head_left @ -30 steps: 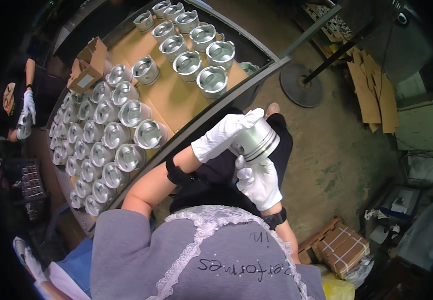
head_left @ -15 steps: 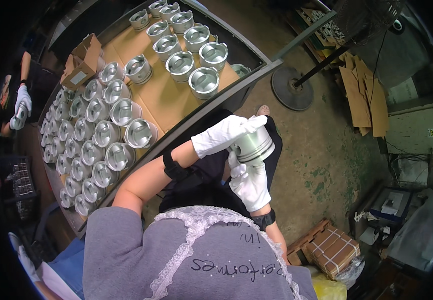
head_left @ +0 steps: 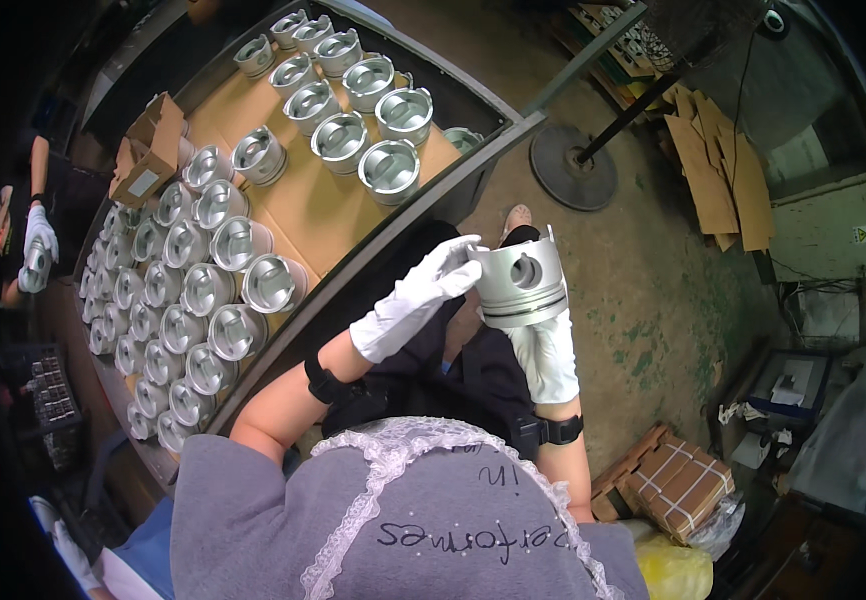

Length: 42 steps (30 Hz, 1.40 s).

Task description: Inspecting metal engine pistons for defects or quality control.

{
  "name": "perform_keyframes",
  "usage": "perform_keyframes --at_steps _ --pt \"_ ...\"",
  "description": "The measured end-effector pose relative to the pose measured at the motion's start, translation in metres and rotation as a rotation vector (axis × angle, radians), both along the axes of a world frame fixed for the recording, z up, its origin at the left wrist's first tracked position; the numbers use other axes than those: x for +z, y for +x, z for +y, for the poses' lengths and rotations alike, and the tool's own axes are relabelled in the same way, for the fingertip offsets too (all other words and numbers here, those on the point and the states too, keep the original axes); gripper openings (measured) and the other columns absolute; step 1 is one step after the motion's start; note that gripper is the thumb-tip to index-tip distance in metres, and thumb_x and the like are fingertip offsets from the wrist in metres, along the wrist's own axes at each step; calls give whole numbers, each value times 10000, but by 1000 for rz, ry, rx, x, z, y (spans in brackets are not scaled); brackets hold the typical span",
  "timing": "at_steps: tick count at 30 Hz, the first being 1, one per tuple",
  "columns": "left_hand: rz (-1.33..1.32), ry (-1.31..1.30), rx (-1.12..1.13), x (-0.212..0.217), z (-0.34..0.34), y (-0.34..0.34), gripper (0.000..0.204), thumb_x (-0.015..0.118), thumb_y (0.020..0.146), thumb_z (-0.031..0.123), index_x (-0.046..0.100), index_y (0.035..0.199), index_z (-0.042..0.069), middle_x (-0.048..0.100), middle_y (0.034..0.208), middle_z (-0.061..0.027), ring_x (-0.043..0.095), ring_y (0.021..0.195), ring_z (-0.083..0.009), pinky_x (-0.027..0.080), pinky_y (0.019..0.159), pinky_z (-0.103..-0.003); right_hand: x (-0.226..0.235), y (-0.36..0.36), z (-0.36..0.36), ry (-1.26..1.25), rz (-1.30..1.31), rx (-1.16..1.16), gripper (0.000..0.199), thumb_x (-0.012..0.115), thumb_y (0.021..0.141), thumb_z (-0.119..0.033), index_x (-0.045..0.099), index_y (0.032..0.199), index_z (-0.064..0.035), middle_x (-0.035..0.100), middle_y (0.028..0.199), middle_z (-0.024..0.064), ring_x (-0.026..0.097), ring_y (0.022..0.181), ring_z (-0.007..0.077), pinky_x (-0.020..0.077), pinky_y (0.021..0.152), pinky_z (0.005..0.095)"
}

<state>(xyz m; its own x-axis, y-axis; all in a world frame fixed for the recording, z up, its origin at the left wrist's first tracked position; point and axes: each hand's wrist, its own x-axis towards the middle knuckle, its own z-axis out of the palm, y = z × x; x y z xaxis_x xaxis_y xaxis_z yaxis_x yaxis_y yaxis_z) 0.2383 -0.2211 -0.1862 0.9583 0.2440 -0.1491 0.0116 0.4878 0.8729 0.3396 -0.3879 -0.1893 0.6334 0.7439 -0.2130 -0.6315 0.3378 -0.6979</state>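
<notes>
A silver metal piston (head_left: 513, 300) is held up in front of me, its round pin hole facing me and its ring grooves at the lower end. My left hand (head_left: 423, 295), in a white glove, grips the piston's upper left edge with fingers and thumb. From below and behind, my right hand (head_left: 548, 355), gloved as well, supports it; most of those fingers are hidden by the metal. To my left, many similar pistons (head_left: 275, 283) stand in tight rows on the table, and a looser group (head_left: 390, 170) stands along its right side.
The cardboard-covered table has a dark raised frame (head_left: 383, 235) between me and the pistons. An open carton (head_left: 150, 150) sits among them. At far left, another person's gloved hand (head_left: 40, 235) holds a piston. A round stand base (head_left: 573, 168) and a strapped carton stack (head_left: 675, 485) are on the floor.
The piston has turned so its pin hole now faces me. My left hand has slid from its top to its left edge; my right hand has moved right, underneath and behind it.
</notes>
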Motion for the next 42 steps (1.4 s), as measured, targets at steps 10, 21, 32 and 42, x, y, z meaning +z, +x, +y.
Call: perform_keyframes --at_steps 10,21,32,42 --pt "-194 -732 -3 -29 -18 -6 443 532 947 167 458 1373 69 522 1365 -87 498 1275 -228 380 1104 -413 7 -23 7 -488 -884 -197 698 523 797 93 378 1463 -60 570 1297 137 571 1178 245 457 991 345" --pt "-272 -855 -214 -40 -14 2 494 336 1033 285 324 1458 33 414 1477 -105 438 1331 -264 365 1129 -424 37 -42 3 -466 -1125 -141 870 805 675 -19 386 1438 -13 520 1303 145 583 1132 268 494 933 348" --pt "-277 -1037 -146 -42 -12 5 541 286 1039 356 308 1470 29 373 1508 -149 389 1378 -282 337 1142 -424 27 -34 14 -519 -1099 -347 434 642 883 -72 504 1285 14 586 1169 157 602 1030 254 476 909 346" --pt "-228 -969 -47 -26 -10 11 507 453 996 297 383 1420 29 468 1425 -167 462 1317 -312 357 1127 -440 -4 -33 6 -444 -894 -405 417 549 899 34 496 1310 -12 548 1262 129 559 1148 224 440 986 338"
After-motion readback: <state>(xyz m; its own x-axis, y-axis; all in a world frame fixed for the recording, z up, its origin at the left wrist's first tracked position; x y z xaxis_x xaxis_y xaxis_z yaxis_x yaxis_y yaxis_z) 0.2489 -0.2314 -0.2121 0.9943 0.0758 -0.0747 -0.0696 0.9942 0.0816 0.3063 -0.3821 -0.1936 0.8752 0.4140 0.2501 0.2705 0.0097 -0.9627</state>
